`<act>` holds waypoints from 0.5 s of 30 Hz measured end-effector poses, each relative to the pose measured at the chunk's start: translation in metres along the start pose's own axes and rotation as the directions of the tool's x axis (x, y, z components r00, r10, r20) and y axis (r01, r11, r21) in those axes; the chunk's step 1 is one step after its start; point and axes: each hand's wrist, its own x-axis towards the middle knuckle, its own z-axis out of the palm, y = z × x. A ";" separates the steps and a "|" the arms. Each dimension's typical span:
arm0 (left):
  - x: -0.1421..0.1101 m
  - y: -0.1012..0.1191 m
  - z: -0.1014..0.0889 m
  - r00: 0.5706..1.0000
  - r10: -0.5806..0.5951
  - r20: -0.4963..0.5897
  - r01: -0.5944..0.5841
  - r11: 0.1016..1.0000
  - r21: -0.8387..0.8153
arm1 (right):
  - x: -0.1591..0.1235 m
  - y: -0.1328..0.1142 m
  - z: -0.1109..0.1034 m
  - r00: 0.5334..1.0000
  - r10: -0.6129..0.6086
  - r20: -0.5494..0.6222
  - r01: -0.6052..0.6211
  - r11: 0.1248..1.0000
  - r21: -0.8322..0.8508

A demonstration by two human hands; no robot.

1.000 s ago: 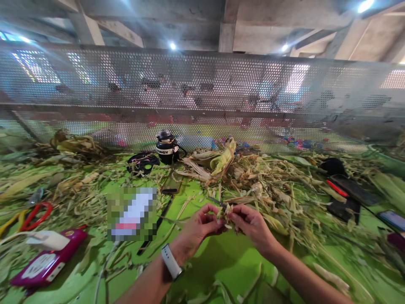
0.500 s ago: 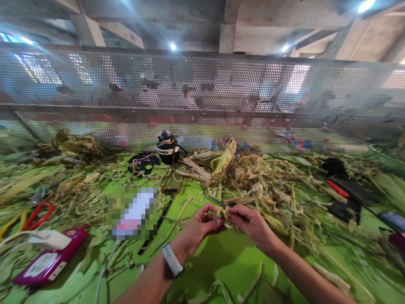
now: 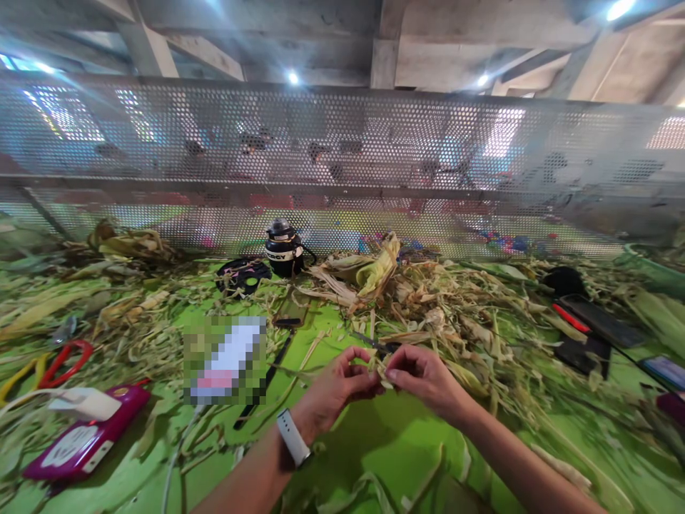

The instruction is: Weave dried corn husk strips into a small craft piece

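Observation:
My left hand (image 3: 345, 380) and my right hand (image 3: 420, 375) meet over the green tabletop (image 3: 393, 432). Between their fingertips is a small piece of pale dried husk (image 3: 382, 365), pinched from both sides. The left fingers are curled with thumb against index; the right thumb and index press on the piece's other edge. A thin dark tool (image 3: 369, 341) lies just behind the fingertips, partly hidden by them. Behind that spreads a heap of dried corn husks (image 3: 449, 314), with a yellowish folded husk (image 3: 377, 268) standing on it.
Red-and-yellow-handled scissors (image 3: 67, 364), a magenta power bank (image 3: 88, 435) and a pixelated phone-like shape (image 3: 230, 360) with a cable lie left. A black jar (image 3: 282, 250) stands before the perforated metal screen (image 3: 332, 143). Dark phone-like items (image 3: 596, 321) and a green basket (image 3: 656, 271) are right.
My right fingertips have shifted slightly and turned on the husk piece. My left hand stays nearly in place. Everything around is unchanged.

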 end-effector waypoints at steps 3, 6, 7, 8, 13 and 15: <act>0.000 0.000 0.000 1.000 -0.005 -0.002 0.005 1.000 0.011 | 0.000 -0.001 -0.001 1.000 0.027 0.005 -0.026 0.999 -0.029; -0.001 0.001 0.002 1.000 0.008 -0.008 -0.008 0.999 0.048 | 0.000 0.001 0.000 0.998 0.052 -0.017 -0.053 0.998 -0.042; -0.001 0.002 0.003 1.000 0.015 -0.007 -0.014 0.997 0.072 | 0.000 0.001 0.000 0.998 0.059 -0.021 -0.060 0.997 -0.048; -0.001 0.002 0.004 1.000 0.024 -0.005 -0.024 0.995 0.101 | 0.000 0.002 0.000 0.998 0.065 -0.024 -0.066 0.996 -0.055; -0.003 0.003 0.007 0.996 0.085 0.015 -0.086 0.974 0.211 | -0.001 0.005 0.004 0.995 0.079 -0.067 -0.086 0.990 -0.108; -0.004 0.002 0.008 0.994 0.106 0.028 -0.110 0.965 0.238 | -0.002 0.005 0.005 0.993 0.071 -0.099 -0.084 0.986 -0.141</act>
